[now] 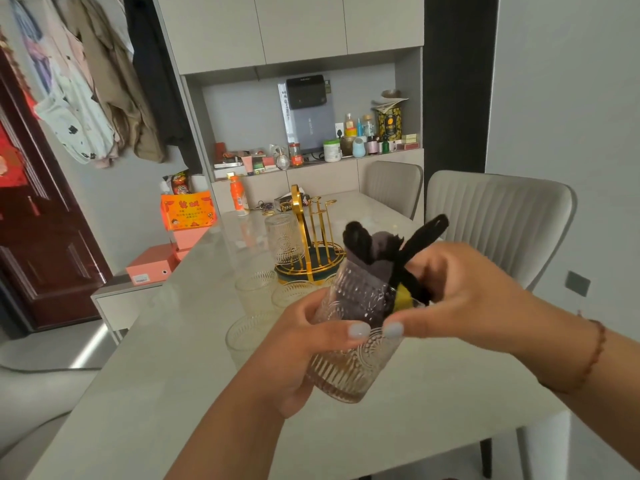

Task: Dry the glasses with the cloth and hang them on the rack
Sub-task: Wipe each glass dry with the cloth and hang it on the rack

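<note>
Two hands meet on one ribbed, embossed glass tumbler (353,344), which I hold tilted in the air above the near part of the pale stone-look table (166,393). My left hand (294,355) wraps its fingers round the tumbler's side, thumb lying across the patterned wall. My right hand (460,299) curls round the cloth (367,271), a soft grey and black bundle with a yellow patch, stuffed into the tumbler's mouth and sticking out in floppy ends. Further off stands the gold wire rack (311,244) on its dark round base, with one matching glass (282,237) hung upside down on a left peg. Three more ribbed glasses (256,289) stand upright on the table between rack and hands. Padded grey chairs (498,216) sit at the right.
</note>
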### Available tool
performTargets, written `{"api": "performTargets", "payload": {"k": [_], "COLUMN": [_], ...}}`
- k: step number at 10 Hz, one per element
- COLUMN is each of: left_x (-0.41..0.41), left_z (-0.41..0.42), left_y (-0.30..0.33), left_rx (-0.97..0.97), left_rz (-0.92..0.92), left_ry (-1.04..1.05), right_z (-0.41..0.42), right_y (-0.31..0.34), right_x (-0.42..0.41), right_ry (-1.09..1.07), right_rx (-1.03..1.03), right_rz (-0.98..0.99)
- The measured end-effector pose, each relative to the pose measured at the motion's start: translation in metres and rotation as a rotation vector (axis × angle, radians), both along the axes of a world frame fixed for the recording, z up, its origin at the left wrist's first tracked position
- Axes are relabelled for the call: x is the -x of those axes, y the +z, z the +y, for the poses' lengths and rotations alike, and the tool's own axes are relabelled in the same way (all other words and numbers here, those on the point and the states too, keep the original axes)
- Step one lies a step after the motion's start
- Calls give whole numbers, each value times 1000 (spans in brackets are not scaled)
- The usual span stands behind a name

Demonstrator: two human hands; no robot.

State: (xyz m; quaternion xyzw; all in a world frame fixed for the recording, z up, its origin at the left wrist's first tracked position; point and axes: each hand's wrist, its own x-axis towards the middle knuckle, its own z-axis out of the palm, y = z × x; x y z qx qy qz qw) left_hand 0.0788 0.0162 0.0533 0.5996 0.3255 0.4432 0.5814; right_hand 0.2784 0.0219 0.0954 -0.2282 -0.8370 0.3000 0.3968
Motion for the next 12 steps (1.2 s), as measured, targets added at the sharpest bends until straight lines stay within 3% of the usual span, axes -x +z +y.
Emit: {"api": "performTargets", "payload": {"k": [1, 2, 3, 4, 6, 7, 8, 9, 10, 11, 12], "left_x": [3, 4, 6, 7, 0, -5, -10, -11, -7, -6, -12], "left_z": [-1, -1, 0, 1, -3, -5, -6, 1, 8, 5, 1], "left_y": [0, 1, 3, 5, 6, 13, 12, 9, 5, 1, -4], "left_rx": [7, 2, 28, 54, 52, 43, 111, 145, 251, 410, 443], "left_rz": [-29, -27, -39, -42, 13, 59, 14, 36, -84, -48, -81], "left_ry": [-11, -57, -59, -86, -203, -262, -320, -290, -175, -117, -56], "right_z": [2, 1, 1, -1, 1, 18, 14, -1, -2, 2, 8], "right_y": [1, 10, 10, 13, 1, -20, -18, 5, 14, 12, 7], "right_x": [-7, -13, -17, -18, -5, 11, 12, -6, -20, -20, -19], "right_ry": [-128, -214, -155, -108, -58, -226, -317, -61, -27, -77, -146], "right_rx": [-142, -382, -521, -542, -551, -213, -51, -275, -180, -525, -725], "right_rz": [63, -171, -466, -645, -595, -442, -548, -848, -860, -1042, -1117]}}
